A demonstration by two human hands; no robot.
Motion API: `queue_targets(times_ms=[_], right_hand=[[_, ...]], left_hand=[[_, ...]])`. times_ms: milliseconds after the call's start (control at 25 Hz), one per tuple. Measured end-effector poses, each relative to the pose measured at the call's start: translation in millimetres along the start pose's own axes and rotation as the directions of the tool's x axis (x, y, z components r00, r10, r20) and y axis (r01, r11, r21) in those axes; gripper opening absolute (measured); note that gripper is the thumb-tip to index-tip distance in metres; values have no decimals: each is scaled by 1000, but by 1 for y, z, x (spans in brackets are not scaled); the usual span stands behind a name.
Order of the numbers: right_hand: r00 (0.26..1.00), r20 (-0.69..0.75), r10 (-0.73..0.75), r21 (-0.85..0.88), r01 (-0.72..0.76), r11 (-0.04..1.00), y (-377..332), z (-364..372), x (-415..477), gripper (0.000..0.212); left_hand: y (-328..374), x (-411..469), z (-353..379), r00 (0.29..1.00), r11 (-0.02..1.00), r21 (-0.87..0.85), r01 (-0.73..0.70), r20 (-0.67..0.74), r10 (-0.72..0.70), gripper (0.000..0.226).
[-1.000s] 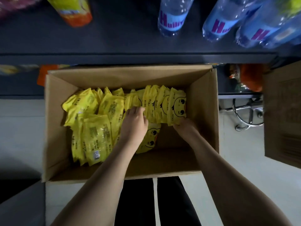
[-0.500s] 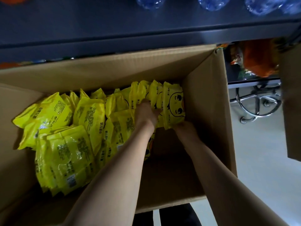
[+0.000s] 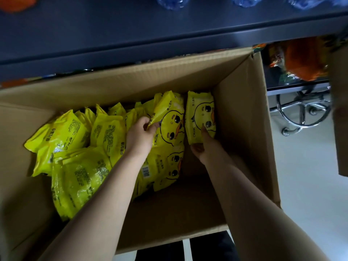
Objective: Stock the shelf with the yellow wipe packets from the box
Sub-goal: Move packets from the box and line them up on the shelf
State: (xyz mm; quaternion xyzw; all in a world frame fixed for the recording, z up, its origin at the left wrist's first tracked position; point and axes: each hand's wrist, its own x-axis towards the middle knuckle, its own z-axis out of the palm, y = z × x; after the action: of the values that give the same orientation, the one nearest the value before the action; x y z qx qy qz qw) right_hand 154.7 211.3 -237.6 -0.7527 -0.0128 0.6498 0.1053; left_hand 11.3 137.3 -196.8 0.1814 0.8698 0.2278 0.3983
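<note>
Half a second on, the end packet point(image 3: 201, 113) has come away from the upright row and now stands apart from it, close against the right wall of the cardboard box point(image 3: 243, 129). My view has also closed in on the carton. The right hand point(image 3: 203, 146) grips this packet from below, thumb laid across its printed duck face and the other fingers tucked out of sight behind it. The left hand point(image 3: 140, 132) pinches the left edge of the next packet point(image 3: 169, 125), fingers curled over the wrapper; that one leans at the head of the row. More loose packets point(image 3: 75, 166) lie heaped in the left half of the box, several of them back side up. The box sits directly below the dark shelf point(image 3: 131, 34), its far wall touching the shelf's front edge. The bases of water bottles point(image 3: 171, 1) show along the top of the shelf. To the right, orange bags point(image 3: 305, 59) sit on a lower level above a chrome stool base point(image 3: 301, 112).
</note>
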Motion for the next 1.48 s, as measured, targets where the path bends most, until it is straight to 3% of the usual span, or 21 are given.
queue_targets(times_ms=[120,200,280,320,360,480,560,640,800,1080,1320,1480], right_hand=[[997,-57,51,66,-47,997,4,8,4,48],[999,5,41,34,-41,999,11,8,9,60],[996,55,72,139,-79,987,13,11,22,81],[998,31,58,176,-63,982,11,14,17,79],[1000,-25,-18,111,21,994,12,14,6,72],[978,-176,-110,157,139,978,6,9,3,60],[941,-187,-282,60,297,953,4,8,-5,41],[920,-170,-352,16,360,933,0,5,-18,27],[890,-51,-452,-32,451,892,-6,-9,-64,52],[749,157,-644,-121,661,740,-9,-20,-191,7],[579,373,-725,-89,800,593,-26,-30,-315,4],[389,488,-781,-84,912,402,-41,-53,-405,3]], left_hand=[[-13,2,-3,999,997,-73,13,34,-10,39],[-17,2,-3,999,996,-91,3,48,1,38],[-20,1,-2,999,994,-105,-12,45,17,33],[-21,1,-2,999,994,-112,-14,42,19,29],[-22,0,-2,999,993,-120,-11,39,16,27],[-24,-5,-7,1000,994,-108,-8,27,11,39],[-25,-10,-16,1000,997,-72,-24,5,25,41],[-25,-18,-31,999,998,-55,-36,-33,34,42],[-23,-40,-78,993,993,-101,-54,-111,43,40],[0,-110,-173,969,972,-180,-150,-222,108,35],[42,-201,-245,906,931,-186,-314,-353,235,22],[73,-280,-290,818,893,-76,-444,-441,369,22]])
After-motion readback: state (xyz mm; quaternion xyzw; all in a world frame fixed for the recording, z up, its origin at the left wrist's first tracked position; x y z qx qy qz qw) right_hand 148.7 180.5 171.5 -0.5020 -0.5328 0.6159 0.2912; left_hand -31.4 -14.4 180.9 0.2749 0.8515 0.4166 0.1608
